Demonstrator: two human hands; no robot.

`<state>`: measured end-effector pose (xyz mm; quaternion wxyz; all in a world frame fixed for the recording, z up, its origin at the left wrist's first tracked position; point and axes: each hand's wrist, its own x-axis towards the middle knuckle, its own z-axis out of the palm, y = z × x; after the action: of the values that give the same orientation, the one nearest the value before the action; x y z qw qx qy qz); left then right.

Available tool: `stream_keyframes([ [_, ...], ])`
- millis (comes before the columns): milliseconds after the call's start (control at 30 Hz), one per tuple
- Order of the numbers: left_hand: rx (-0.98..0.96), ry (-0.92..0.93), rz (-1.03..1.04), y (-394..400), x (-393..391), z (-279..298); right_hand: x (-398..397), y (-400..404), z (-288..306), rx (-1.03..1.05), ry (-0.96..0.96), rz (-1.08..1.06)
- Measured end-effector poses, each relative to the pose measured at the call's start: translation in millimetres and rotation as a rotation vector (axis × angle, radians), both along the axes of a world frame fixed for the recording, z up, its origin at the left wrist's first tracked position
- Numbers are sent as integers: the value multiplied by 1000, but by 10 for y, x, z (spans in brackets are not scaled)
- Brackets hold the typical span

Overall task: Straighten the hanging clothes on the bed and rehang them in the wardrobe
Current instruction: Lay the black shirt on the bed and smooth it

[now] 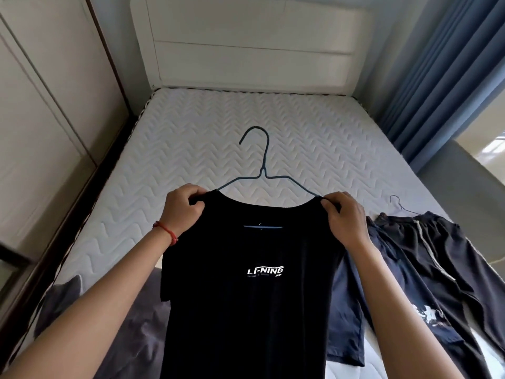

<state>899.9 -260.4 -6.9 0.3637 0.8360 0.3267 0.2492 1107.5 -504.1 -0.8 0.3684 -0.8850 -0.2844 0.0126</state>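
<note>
Item: black T-shirt (246, 296) with white LI-NING lettering, hung on a dark wire hanger (263, 170), which I hold up over the bed (191, 138). My left hand (183, 206) pinches the left shoulder, fingers curled on the cloth; my right hand (345, 217) pinches the right shoulder likewise. Beside it on the mattress: dark trousers (426, 255) on a second hanger (399, 205), navy shorts (347, 310), grey garment (123, 324) at left. Wardrobe doors (41, 119) stand left of the bed.

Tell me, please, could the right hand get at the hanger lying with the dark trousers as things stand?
Probably yes, once freed: the right hand now pinches the black shirt at its shoulder, but the second hanger lies uncovered just beyond it on the mattress.
</note>
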Motion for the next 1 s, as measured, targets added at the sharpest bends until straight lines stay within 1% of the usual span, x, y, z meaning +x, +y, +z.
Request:
stream_keyframes([
  [167,66,32,103,336,762,-280,780,390,-319,-10,-1,38],
  [300,123,78,148,698,1307,-722,1332,739,-760,-35,-9,51],
  [400,176,167,178,983,1527,-1248,1623,1015,-1272,-57,-1,59],
  [567,205,369,228,1278,1603,-2263,1842,1306,-2380,-175,45,127],
  [700,267,398,270,1367,1657,-2884,1924,1408,-3122,-226,90,168],
  [767,246,399,281,1403,1718,-3092,1974,1446,-3355,-241,68,163],
  [900,149,344,310,1495,1905,-3374,2108,1591,-3623,-322,-184,67],
  [933,100,314,309,1528,1964,-3429,2145,1654,-3660,-317,-212,50],
  [1000,-6,239,305,1629,2099,-3536,2239,1807,-3733,-288,-180,42],
])
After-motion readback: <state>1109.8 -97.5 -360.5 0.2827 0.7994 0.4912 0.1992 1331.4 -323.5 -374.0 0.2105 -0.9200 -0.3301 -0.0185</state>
